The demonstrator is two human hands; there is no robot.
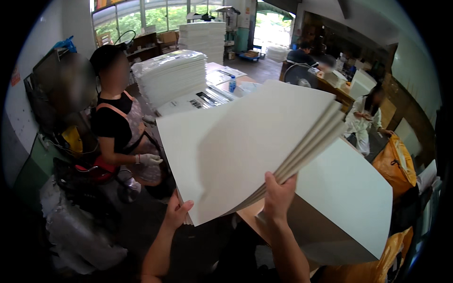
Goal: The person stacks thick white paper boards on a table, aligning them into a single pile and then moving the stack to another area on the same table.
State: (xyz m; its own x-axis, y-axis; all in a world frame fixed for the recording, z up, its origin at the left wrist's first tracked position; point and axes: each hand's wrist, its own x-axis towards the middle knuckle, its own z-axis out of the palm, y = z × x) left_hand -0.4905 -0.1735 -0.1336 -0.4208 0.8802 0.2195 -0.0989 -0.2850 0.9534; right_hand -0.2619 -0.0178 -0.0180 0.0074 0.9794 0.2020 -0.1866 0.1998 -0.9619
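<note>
we hold a loose sheaf of large white board sheets tilted in the air in front of us, its far right edge fanned into several layers. our left hand pinches the near left corner, thumb on top and fingers beneath; our right hand grips the near right edge, thumb on the upper face, its fingers mostly hidden underneath. to handle the sheaf well, we should probably keep both thumbs light so the faces stay unmarked, support it evenly so it does not bow, and square the fanned layers gently, since a loose sheet could slip or crease at a corner. below, to the right, sits a deep white stack, near a tan worktop that shows between our hands.

as for containers, an orange bag stands at the right, its contents hidden from us, and a second orange bag lies lower down. beyond the sheaf, a small bottle stands near a plastic-covered pile of white sheets; we cannot tell what it holds.
</note>
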